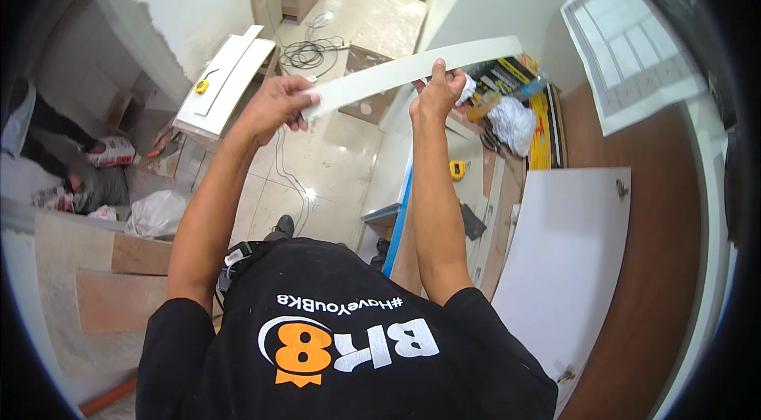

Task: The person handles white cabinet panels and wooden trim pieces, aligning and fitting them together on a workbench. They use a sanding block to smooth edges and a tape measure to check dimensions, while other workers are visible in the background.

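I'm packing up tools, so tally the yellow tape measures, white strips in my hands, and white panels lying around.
Small yellow tape measures: 2
Long white edging strip, held in the grip of both hands: 1
Large flat white panels: 2
Total: 5

Smooth matt white laminate strip

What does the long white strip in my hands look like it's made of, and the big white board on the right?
White strip: probably thin plastic or laminate edging, matte; it bows between both hands. White board: likely laminated wood panel, smooth, flat and rigid, with small metal fittings.
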The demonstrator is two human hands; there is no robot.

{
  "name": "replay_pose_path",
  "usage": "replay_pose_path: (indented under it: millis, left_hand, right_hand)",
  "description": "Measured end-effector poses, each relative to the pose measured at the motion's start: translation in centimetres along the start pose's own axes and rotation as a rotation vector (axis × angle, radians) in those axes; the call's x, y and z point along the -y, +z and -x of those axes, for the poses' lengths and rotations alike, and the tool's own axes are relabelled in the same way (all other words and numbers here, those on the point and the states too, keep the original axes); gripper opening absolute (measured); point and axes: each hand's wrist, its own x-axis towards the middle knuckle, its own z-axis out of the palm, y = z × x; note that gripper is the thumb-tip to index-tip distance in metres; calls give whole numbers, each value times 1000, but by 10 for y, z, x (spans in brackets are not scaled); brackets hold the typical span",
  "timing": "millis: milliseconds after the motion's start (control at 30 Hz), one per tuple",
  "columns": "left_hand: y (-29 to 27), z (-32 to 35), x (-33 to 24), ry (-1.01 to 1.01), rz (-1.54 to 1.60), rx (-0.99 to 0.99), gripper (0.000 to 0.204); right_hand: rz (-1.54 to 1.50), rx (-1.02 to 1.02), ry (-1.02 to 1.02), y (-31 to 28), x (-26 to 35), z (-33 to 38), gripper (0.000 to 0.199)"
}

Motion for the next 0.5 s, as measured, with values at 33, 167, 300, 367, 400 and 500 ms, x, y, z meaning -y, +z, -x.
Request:
replay_pose_path:
  millis: [33,167,300,367,400,500]
  left_hand:
    - [-12,1,0,29,86,-102,26]
    - [-44,8,5,271,121,-395,32]
    - [-75,15,-1,418,151,-588,36]
    - [-88,18,-8,505,154,-659,39]
    - [-94,21,-12,531,168,-706,39]
    - [-114,27,-27,615,134,-816,40]
  right_hand:
    - [9,21,26,11,0,5,40]
    - [-37,133,106,50,2,16,42]
    - [-98,246,131,75,6,23,38]
    - [-140,294,97,87,10,23,37]
    - [-143,305,79,92,14,20,36]
    - [-195,340,42,106,25,10,34]
